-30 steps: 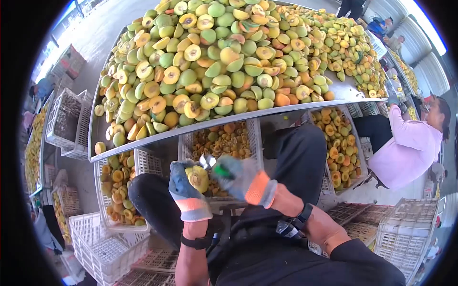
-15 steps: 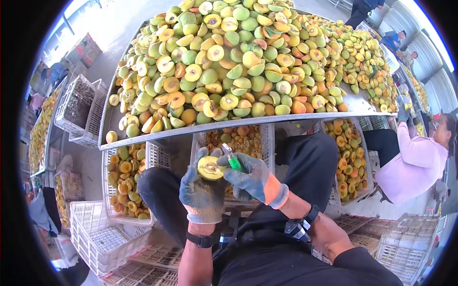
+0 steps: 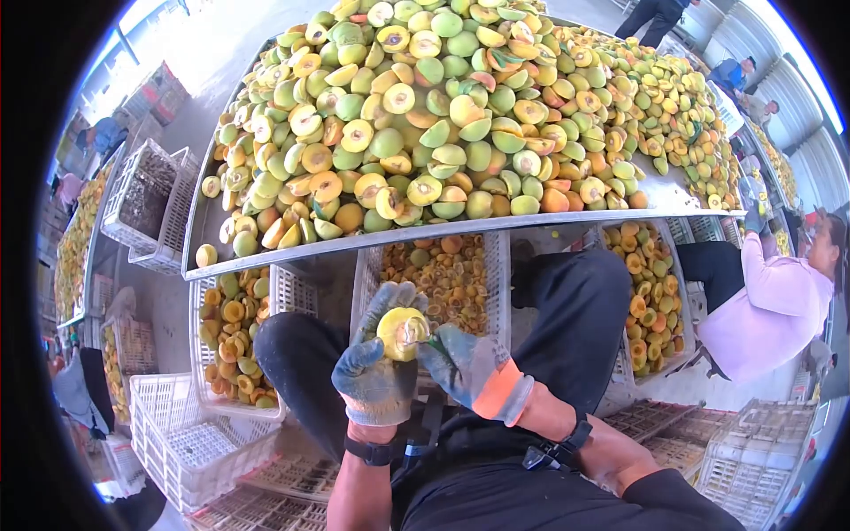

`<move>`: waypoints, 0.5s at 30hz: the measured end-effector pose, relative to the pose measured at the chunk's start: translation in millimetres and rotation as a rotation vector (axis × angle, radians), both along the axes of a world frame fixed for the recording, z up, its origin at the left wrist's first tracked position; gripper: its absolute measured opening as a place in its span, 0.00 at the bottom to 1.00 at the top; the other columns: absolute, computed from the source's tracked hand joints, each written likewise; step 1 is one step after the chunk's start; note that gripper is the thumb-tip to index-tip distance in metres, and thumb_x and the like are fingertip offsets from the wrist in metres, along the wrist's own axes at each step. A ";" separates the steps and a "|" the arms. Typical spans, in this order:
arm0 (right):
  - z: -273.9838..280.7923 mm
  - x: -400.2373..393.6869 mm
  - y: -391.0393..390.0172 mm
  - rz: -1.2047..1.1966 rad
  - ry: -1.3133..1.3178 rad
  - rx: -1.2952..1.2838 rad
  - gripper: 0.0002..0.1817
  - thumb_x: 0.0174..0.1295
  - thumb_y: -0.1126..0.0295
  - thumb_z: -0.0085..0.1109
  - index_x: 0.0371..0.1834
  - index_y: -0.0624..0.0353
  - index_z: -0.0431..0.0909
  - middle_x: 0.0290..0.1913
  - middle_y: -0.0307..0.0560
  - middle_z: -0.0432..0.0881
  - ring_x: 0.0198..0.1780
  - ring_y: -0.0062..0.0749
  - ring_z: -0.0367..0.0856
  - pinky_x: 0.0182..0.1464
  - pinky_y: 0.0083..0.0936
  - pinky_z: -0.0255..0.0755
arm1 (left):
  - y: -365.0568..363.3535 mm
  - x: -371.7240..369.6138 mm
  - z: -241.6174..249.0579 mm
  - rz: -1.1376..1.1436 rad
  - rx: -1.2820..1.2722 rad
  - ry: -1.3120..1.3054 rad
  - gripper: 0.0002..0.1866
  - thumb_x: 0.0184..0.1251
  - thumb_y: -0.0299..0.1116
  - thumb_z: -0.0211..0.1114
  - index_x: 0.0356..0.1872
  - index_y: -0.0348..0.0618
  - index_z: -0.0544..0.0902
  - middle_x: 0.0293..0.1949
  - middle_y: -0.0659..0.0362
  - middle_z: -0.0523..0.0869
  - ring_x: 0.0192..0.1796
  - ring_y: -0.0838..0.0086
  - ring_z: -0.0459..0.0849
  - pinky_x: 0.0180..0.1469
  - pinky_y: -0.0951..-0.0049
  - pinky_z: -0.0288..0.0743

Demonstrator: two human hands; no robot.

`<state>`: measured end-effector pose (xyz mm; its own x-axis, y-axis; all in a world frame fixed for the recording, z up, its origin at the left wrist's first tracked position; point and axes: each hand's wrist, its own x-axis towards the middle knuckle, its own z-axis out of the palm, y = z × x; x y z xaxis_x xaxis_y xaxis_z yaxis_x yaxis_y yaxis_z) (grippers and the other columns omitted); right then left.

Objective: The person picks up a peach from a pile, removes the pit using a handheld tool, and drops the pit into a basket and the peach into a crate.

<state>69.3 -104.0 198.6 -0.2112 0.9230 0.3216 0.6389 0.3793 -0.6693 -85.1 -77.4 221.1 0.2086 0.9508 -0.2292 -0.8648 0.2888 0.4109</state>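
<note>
We note the left hand [image 3: 379,379] cupping a halved fruit [image 3: 396,331] between the knees; the right hand [image 3: 462,361] grips a green-handled tool [image 3: 435,341]. Metal end, raised half a second ago, now lowered to the cut face.

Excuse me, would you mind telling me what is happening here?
A gloved person is at work by a metal table heaped with halved fruit, apparently apricots. The left hand holds one cut fruit, and the right hand holds a mostly hidden tool at its cut face. A plastic crate with more cut pieces stands low by the table's near edge.
</note>
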 end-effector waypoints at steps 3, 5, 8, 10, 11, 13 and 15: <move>9.8 5.2 2.7 0.028 0.016 -0.156 0.10 0.71 0.65 0.60 0.47 0.59 0.80 0.37 0.55 0.84 0.38 0.57 0.84 0.38 0.45 0.77 | -2.3 4.6 -2.3 0.001 0.038 0.044 0.29 0.65 0.40 0.63 0.64 0.31 0.76 0.61 0.42 0.81 0.65 0.51 0.79 0.70 0.55 0.71; 7.8 7.3 3.4 0.063 -0.027 -0.282 0.11 0.68 0.72 0.61 0.51 0.60 0.80 0.45 0.54 0.85 0.46 0.55 0.85 0.45 0.43 0.79 | -2.9 8.4 -3.1 0.024 0.008 0.056 0.25 0.72 0.42 0.60 0.60 0.32 0.78 0.58 0.44 0.83 0.63 0.53 0.81 0.68 0.58 0.73; 2.0 8.1 5.4 0.087 0.108 -0.122 0.15 0.73 0.57 0.58 0.47 0.58 0.78 0.33 0.60 0.85 0.34 0.62 0.84 0.33 0.50 0.75 | -4.6 15.4 -0.5 0.091 -0.043 0.324 0.19 0.81 0.44 0.52 0.55 0.37 0.79 0.51 0.50 0.85 0.57 0.60 0.84 0.63 0.63 0.76; 6.1 11.0 4.5 0.109 0.125 -0.114 0.15 0.74 0.57 0.57 0.50 0.59 0.76 0.35 0.63 0.85 0.35 0.64 0.84 0.34 0.50 0.76 | -8.0 16.8 3.6 0.065 0.008 0.414 0.15 0.82 0.41 0.52 0.55 0.41 0.77 0.49 0.54 0.84 0.53 0.66 0.84 0.60 0.68 0.77; 4.3 11.5 3.2 0.104 0.128 -0.114 0.15 0.74 0.57 0.57 0.50 0.59 0.76 0.35 0.63 0.85 0.35 0.64 0.84 0.34 0.50 0.76 | -7.8 19.3 1.7 0.061 0.008 0.417 0.15 0.82 0.41 0.52 0.55 0.41 0.77 0.49 0.54 0.84 0.53 0.66 0.84 0.60 0.68 0.77; 1.8 11.5 1.5 0.121 -0.004 -0.141 0.16 0.75 0.57 0.56 0.55 0.58 0.76 0.33 0.65 0.84 0.35 0.64 0.84 0.33 0.52 0.75 | -6.5 26.4 -3.9 0.185 0.040 0.375 0.15 0.83 0.42 0.53 0.57 0.42 0.75 0.49 0.55 0.83 0.51 0.66 0.84 0.59 0.67 0.78; 8.6 12.1 0.7 0.137 -0.039 -0.191 0.17 0.74 0.59 0.56 0.58 0.58 0.75 0.34 0.64 0.84 0.34 0.63 0.84 0.32 0.51 0.75 | -7.6 32.1 -1.0 0.215 0.087 0.426 0.15 0.83 0.41 0.53 0.58 0.42 0.75 0.49 0.55 0.83 0.52 0.66 0.84 0.59 0.67 0.78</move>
